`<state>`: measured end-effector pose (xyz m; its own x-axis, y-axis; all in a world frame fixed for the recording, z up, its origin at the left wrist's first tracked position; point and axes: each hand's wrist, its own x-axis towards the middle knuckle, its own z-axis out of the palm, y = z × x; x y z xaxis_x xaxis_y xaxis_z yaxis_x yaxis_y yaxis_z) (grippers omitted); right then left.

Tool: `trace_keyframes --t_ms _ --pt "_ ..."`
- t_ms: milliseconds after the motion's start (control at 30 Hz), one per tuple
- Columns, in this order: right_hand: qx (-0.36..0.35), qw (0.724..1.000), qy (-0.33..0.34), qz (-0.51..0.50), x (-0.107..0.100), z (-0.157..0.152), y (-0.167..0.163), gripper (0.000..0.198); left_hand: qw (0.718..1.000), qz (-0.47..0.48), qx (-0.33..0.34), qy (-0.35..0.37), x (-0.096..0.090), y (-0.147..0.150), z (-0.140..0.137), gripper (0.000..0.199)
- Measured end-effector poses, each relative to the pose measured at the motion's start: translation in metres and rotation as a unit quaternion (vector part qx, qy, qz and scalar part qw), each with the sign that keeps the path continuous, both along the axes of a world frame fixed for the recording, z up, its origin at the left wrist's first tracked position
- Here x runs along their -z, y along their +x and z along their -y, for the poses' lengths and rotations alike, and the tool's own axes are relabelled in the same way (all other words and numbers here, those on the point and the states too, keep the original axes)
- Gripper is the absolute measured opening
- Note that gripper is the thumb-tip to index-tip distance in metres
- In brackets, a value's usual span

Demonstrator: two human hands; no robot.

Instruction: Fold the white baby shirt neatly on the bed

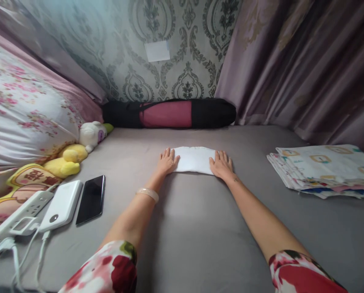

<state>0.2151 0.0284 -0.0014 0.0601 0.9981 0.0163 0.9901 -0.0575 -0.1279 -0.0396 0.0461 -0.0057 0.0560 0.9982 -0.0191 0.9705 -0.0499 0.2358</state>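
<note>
A folded white cloth (195,160) lies flat on the grey sheet (182,228), wider than it is deep. My left hand (167,161) rests palm down on its left end, fingers spread out and pointing away from me. On the opposite end my right hand (222,164) lies flat too, with its thumb over the cloth. Neither hand is closed around the fabric. What lies under the palms is hidden.
Folded patterned cloths (325,167) are stacked at right. At left lie a phone (91,200), a white power bank (62,203), a power strip (32,211) with cables, and plush toys (92,136). A long black-and-pink bag (166,114) lies along the wall.
</note>
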Motion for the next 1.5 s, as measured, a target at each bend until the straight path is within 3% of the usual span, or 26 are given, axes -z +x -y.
trace_keyframes --t_ms 200,433,600,900,1167,1500 --pt "0.002 1.000 -0.016 0.006 -0.006 0.000 -0.001 0.063 1.000 -0.020 0.003 -0.010 -0.007 0.002 0.001 0.065" --pt "-0.051 0.998 0.020 -0.021 -0.016 0.003 -0.030 0.060 0.994 -0.037 0.044 0.094 -0.010 0.029 0.010 0.060" --pt "-0.067 0.997 -0.001 -0.045 -0.008 0.002 -0.044 0.060 0.996 -0.002 0.070 0.056 -0.003 0.047 0.017 0.059" --pt "-0.069 0.997 0.017 -0.032 -0.004 0.005 -0.044 0.059 0.995 -0.010 0.063 0.071 0.000 0.049 0.020 0.060" --pt "-0.068 0.997 -0.003 -0.040 -0.013 0.002 -0.052 0.057 0.986 0.004 0.069 0.152 -0.002 0.050 0.029 0.053" --pt "-0.129 0.989 0.037 -0.059 -0.012 -0.002 -0.097 0.054 0.981 0.006 -0.053 0.185 0.000 0.046 0.031 0.042"
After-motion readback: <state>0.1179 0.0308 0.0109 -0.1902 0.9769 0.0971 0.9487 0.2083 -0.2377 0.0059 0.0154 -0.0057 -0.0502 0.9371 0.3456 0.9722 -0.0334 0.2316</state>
